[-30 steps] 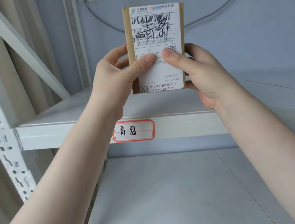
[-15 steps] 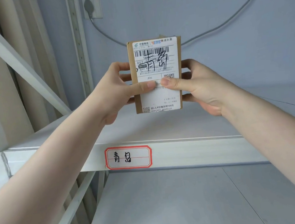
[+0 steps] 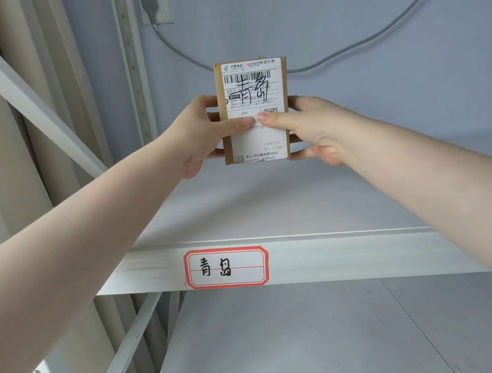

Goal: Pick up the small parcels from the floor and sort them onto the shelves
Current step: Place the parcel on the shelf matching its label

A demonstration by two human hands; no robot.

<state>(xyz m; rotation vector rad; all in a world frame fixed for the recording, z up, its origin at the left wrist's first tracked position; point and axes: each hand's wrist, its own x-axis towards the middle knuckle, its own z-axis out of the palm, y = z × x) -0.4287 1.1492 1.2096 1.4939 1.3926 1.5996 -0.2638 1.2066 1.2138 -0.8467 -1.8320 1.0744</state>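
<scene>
A small brown cardboard parcel (image 3: 252, 75) with a white shipping label and black handwriting stands upright at the back of the upper white shelf (image 3: 271, 208), close to the wall. Whether its bottom edge touches the board I cannot tell. My left hand (image 3: 202, 134) grips its left side and my right hand (image 3: 308, 127) its right side, with both thumbs pressed on the label's middle. A red-bordered tag (image 3: 227, 267) with black handwritten characters is stuck on that shelf's front edge.
A lower shelf board (image 3: 317, 340) lies beneath. White uprights and a diagonal brace (image 3: 29, 97) stand at the left beside a beige curtain. On the blue-grey wall a plug sits in a socket (image 3: 155, 5), and its grey cable (image 3: 375, 36) sags behind the parcel.
Both hands have carried the parcel away from me, over the upper shelf toward the back wall. My view has risen, so the shelf edge and tag sit lower in the frame.
</scene>
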